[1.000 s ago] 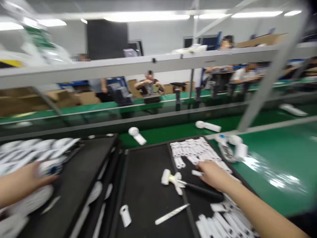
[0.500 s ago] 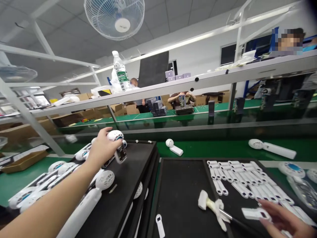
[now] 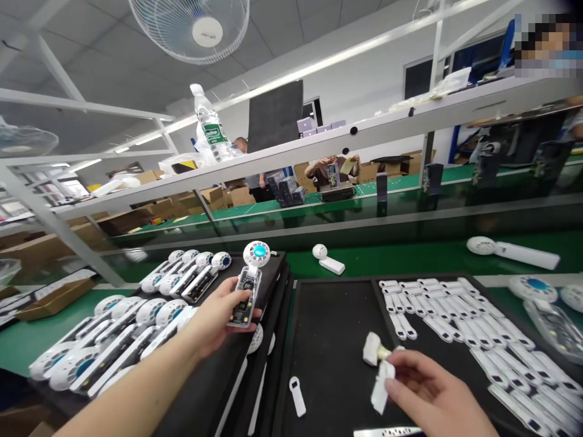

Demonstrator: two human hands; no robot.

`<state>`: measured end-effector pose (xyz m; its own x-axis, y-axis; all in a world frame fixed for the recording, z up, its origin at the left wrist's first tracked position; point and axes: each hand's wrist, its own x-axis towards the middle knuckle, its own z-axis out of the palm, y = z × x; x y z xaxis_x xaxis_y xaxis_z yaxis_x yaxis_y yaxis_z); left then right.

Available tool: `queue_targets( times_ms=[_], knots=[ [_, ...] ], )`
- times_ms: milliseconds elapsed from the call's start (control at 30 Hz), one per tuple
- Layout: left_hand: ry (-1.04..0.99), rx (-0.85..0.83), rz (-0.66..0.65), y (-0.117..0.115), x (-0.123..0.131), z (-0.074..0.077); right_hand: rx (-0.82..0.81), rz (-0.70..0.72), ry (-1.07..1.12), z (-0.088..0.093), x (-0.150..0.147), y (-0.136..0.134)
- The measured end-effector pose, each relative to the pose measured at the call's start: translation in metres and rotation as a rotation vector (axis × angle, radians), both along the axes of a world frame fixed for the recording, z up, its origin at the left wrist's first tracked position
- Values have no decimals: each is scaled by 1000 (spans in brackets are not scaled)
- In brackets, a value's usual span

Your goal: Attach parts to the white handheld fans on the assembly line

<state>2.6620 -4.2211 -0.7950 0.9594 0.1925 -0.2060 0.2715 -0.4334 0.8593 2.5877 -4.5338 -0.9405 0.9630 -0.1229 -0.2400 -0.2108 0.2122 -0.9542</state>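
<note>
My left hand point(image 3: 230, 309) grips a small white handheld fan point(image 3: 255, 255) by its handle. The handle's circuit board shows, and the round head with a blue centre points up. Over the tray at the right, my right hand point(image 3: 428, 388) is closed around a tool with a white block-shaped head point(image 3: 372, 349). White, torn-looking wrapping point(image 3: 381, 388) covers the tool below its yellowish neck, at my fingertips; its shaft is hidden by the hand. A single white handle cover point(image 3: 297, 397) lies left of it in the black tray point(image 3: 332, 328).
Rows of handheld fans point(image 3: 150, 312) lie on stacked black trays at the left. Many white covers point(image 3: 455, 309) fill the right tray. Two white fans point(image 3: 331, 264) point(image 3: 523, 252) lie on the green bench behind. A shelf with a water bottle point(image 3: 212, 124) crosses above; a person works beyond.
My left hand has lifted the fan clear of the rows and turned its face toward me. My right hand has moved left from the covers to the white-headed tool.
</note>
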Motion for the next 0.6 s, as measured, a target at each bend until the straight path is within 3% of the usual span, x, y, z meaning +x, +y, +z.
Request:
queue_targets(
  times_ms=[133, 200, 333, 600],
  knots=[
    [68, -445, -92, -54, -39, -13, 113, 19, -104, 38, -5, 32],
    [38, -522, -166, -79, -60, -25, 205, 0, -123, 52, -6, 47],
    [-40, -367, -137, -110, -86, -49, 340, -4, -70, 62, -4, 63],
    [-3, -147, -153, -130, -88, -80, 258, -63, 24, 37, -9, 60]
  ],
)
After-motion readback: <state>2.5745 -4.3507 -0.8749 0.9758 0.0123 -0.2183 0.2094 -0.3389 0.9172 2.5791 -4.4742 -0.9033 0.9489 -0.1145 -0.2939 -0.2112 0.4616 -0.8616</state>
